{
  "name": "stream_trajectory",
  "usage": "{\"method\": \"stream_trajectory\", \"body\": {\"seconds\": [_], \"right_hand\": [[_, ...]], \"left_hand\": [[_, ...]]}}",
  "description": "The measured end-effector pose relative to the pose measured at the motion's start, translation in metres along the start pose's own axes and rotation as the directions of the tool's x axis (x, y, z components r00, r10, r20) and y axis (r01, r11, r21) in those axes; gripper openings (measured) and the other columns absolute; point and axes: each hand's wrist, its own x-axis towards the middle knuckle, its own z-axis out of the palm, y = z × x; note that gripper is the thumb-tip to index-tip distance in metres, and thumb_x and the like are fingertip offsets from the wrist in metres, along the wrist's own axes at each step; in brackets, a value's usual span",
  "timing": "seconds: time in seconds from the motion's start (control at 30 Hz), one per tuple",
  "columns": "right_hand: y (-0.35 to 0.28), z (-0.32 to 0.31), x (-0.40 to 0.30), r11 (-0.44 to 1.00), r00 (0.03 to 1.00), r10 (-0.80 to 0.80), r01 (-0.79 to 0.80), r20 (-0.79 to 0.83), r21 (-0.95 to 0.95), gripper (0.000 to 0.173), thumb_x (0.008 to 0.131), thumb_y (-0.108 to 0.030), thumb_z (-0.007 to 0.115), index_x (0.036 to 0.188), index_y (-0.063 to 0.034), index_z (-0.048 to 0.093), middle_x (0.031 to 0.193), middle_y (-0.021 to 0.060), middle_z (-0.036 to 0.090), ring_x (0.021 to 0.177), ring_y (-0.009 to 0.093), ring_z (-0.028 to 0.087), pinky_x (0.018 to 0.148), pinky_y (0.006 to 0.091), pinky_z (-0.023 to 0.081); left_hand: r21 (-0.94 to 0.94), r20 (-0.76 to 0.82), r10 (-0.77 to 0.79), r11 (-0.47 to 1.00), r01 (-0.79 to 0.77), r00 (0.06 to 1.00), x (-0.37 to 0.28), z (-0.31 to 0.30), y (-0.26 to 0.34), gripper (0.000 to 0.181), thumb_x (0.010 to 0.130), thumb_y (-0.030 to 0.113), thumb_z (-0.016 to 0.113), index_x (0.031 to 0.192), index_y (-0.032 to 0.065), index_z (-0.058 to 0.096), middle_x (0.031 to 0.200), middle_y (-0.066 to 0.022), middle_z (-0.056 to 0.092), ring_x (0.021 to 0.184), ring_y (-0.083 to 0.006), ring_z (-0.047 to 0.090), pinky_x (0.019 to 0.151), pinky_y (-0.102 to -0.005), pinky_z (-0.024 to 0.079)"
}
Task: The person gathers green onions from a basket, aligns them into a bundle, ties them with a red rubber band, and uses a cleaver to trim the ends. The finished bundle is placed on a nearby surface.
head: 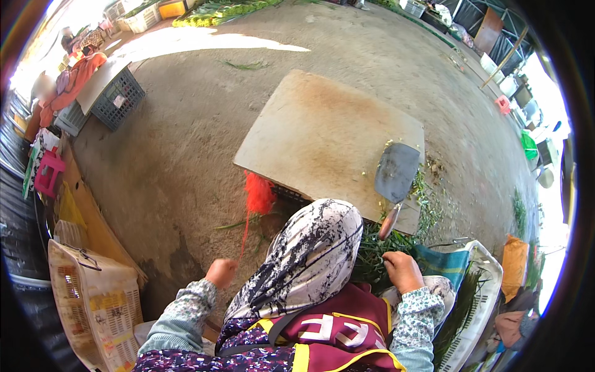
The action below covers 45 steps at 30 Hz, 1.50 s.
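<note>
My left hand (222, 273) is closed on a red string (245, 235). The string runs up to a bundle of red twine (258, 193) hanging at the near left edge of a pale board (320, 125). My right hand (403, 272) is beside cut green stalks (379, 246) below the board's near right corner, fingers curled; whether it holds anything is unclear. A broad-bladed cleaver (398, 171) lies on the board's right part, its wooden handle (390, 222) reaching over the near edge. Between my hands rises my knee in black-and-white patterned trousers (311, 255).
To the left stands a pale plastic crate (100, 297); on the right, a white crate (483, 260) holds long green leaves. Trimmings (430, 209) litter the floor beside the board. Farther left, a person in orange (76, 83) is near a board on a grey crate (120, 98).
</note>
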Motion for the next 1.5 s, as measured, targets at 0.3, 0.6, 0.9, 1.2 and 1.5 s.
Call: {"method": "stream_trajectory", "body": {"seconds": [0.3, 0.6, 0.9, 1.2, 1.5], "right_hand": [[-0.011, -0.011, 0.002, 0.974, 0.987, -0.005, 0.041, -0.159, 0.222, 0.014, 0.084, -0.006, 0.067, 0.097, -0.0021, 0.070, 0.091, 0.0169, 0.069, 0.086, 0.035, 0.067, 0.077, 0.0388, 0.054], [-0.075, -0.057, -0.012, 0.729, 0.953, 0.004, 0.205, -0.304, 0.653, 0.024, 0.086, 0.004, 0.064, 0.110, 0.0010, 0.067, 0.098, 0.0125, 0.069, 0.085, 0.020, 0.069, 0.077, 0.0300, 0.054], [-0.117, -0.104, 0.009, 0.751, 0.718, -0.463, 0.629, -0.520, 0.200, 0.061, 0.081, 0.005, 0.065, 0.139, -0.0103, 0.049, 0.150, 0.0160, 0.040, 0.128, 0.037, 0.051, 0.095, 0.0410, 0.052], [-0.090, -0.078, 0.025, 0.748, 0.836, -0.307, 0.507, -0.455, 0.428, 0.014, 0.087, -0.007, 0.068, 0.099, -0.0012, 0.070, 0.086, 0.0139, 0.069, 0.079, 0.028, 0.066, 0.072, 0.0353, 0.052], [-0.040, -0.095, 0.033, 0.846, 0.906, -0.233, 0.368, -0.353, 0.386, 0.009, 0.089, -0.011, 0.069, 0.093, -0.0026, 0.071, 0.079, 0.0069, 0.069, 0.078, 0.020, 0.065, 0.070, 0.0332, 0.051]], "left_hand": [[-0.998, 0.025, 0.196, 0.066, 0.013, 0.980, -0.020, -0.127, 0.200, 0.017, 0.100, 0.013, 0.050, 0.107, 0.0049, 0.063, 0.056, -0.0020, 0.047, 0.043, -0.0109, 0.038, 0.037, -0.0250, 0.029], [-0.972, 0.158, 0.624, -0.035, 0.230, 0.765, -0.009, -0.088, 0.331, 0.019, 0.102, 0.015, 0.047, 0.108, 0.0037, 0.061, 0.053, -0.0035, 0.042, 0.043, -0.0121, 0.034, 0.039, -0.0263, 0.028], [-0.869, 0.454, 0.707, 0.218, 0.443, 0.542, -0.031, -0.035, 0.398, 0.022, 0.103, 0.016, 0.045, 0.106, 0.0026, 0.062, 0.052, -0.0034, 0.045, 0.039, -0.0118, 0.036, 0.038, -0.0254, 0.029], [-0.749, 0.662, 0.539, 0.481, 0.455, 0.521, -0.033, -0.014, 0.416, 0.022, 0.102, 0.017, 0.049, 0.106, 0.0034, 0.066, 0.053, -0.0028, 0.049, 0.041, -0.0097, 0.039, 0.041, -0.0246, 0.030], [-0.407, 0.524, 0.448, 0.879, -0.249, 0.724, 0.036, -0.042, 0.425, 0.018, 0.097, 0.009, 0.061, 0.107, -0.0047, 0.066, 0.077, -0.0032, 0.067, 0.068, -0.0077, 0.061, 0.061, -0.0215, 0.048]]}}
